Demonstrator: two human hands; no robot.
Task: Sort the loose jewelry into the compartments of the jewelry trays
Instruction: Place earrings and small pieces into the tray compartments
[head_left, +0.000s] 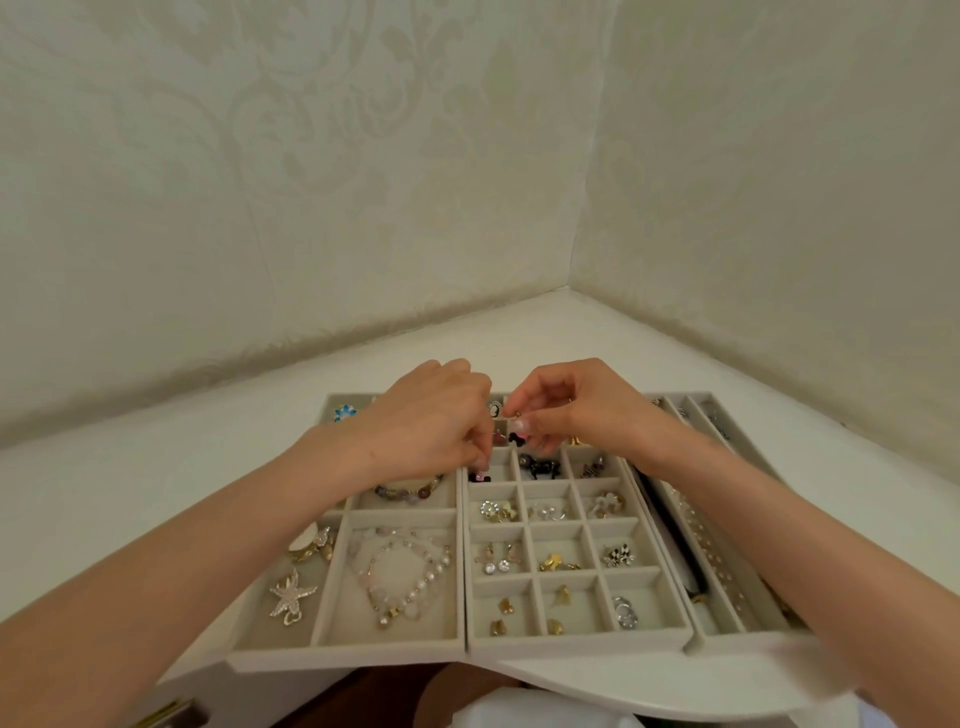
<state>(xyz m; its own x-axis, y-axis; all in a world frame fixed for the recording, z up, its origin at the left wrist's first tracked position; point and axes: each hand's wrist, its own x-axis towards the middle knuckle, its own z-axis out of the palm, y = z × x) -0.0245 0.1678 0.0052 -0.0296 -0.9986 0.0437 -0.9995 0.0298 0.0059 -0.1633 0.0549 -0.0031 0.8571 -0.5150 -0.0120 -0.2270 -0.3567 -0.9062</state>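
A white tabletop runs into a corner of cream damask-patterned wallpaper, and three grey velvet-lined trays sit side by side at its near edge. The landmark is the middle grid tray of small square compartments. Over its far end, the right hand has thumb and forefinger closed in a fine pinch on a tiny dark piece, mostly hidden by the fingertips. The left hand curls down over the tray's far-left corner, its fingertips meeting just above a small black-and-pink piece. Whether they actually grip it cannot be told. Such pieces are probably featherlight, hard and slippery, with thin posts or hooks that bend, so they are best taken by the solid body with the fingertips. The compartment walls are low and soft but close together, leaving little room for more than two fingers. A black horse-shaped brooch lies one compartment to the right. Left of the grid tray, a wide-compartment tray holds a pearl bead strand and a silver starfish brooch. To its right is a long-channel tray. All three overhang the table's near edge slightly, so a push towards the person could tip them off.
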